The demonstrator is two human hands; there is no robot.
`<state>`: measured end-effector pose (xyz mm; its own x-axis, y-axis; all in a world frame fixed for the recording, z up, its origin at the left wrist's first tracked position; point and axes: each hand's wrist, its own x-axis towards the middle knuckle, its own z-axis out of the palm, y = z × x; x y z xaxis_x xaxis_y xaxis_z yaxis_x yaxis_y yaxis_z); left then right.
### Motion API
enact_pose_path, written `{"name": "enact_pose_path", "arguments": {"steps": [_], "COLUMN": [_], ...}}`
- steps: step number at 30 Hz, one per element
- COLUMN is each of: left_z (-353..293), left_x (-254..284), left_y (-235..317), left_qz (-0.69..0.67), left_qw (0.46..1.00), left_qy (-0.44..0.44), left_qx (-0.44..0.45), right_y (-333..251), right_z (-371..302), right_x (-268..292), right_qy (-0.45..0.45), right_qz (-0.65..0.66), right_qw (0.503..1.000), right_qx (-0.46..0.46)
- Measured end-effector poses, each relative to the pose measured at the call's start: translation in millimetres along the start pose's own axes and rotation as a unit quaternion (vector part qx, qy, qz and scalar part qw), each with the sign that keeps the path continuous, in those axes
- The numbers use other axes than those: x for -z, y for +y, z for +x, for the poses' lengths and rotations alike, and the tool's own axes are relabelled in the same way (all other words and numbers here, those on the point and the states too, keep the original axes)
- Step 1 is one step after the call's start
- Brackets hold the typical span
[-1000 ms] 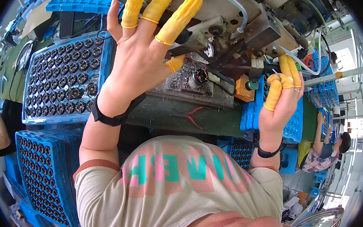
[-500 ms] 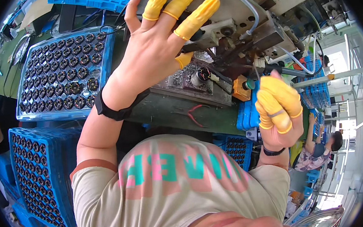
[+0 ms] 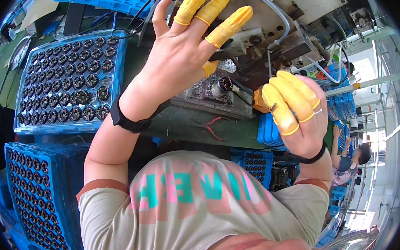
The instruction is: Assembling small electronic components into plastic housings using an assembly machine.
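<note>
My left hand (image 3: 174,56) is hanging open over the machine (image 3: 305,4), gripping nothing that I can see, while the dark wound part (image 3: 225,84) is sitting on the metal fixture (image 3: 193,96), just right of my thumb (image 3: 210,68) and closer to my body. My right hand (image 3: 301,110) is holding its fingers curled beside the orange box (image 3: 258,100), with a thin metal rod (image 3: 269,64) standing roughly upright in view at the fingertips, though I cannot tell whether I am gripping it. The part is lying leftward of that hand, nearer to my left one.
</note>
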<state>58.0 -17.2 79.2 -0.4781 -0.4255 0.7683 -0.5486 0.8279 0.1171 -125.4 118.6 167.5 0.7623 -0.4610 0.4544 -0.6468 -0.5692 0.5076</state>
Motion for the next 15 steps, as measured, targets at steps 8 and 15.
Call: {"name": "enact_pose_path", "arguments": {"steps": [8,15], "left_z": [-0.7,-1.5], "left_x": [-9.7,-13.9], "left_y": [-3.6,-5.6], "left_qz": [-0.038,-0.014], "left_qw": [0.998,0.998], "left_qy": [0.043,0.059], "left_qx": [-0.023,-0.029], "right_y": [13.9,17.4], "right_z": [-1.3,-2.9], "right_x": [-7.5,-10.6], "right_qy": [-0.034,-0.020], "right_qz": [-0.077,-0.083], "right_qw": [0.996,0.996], "right_qx": [-0.002,-0.004]}}
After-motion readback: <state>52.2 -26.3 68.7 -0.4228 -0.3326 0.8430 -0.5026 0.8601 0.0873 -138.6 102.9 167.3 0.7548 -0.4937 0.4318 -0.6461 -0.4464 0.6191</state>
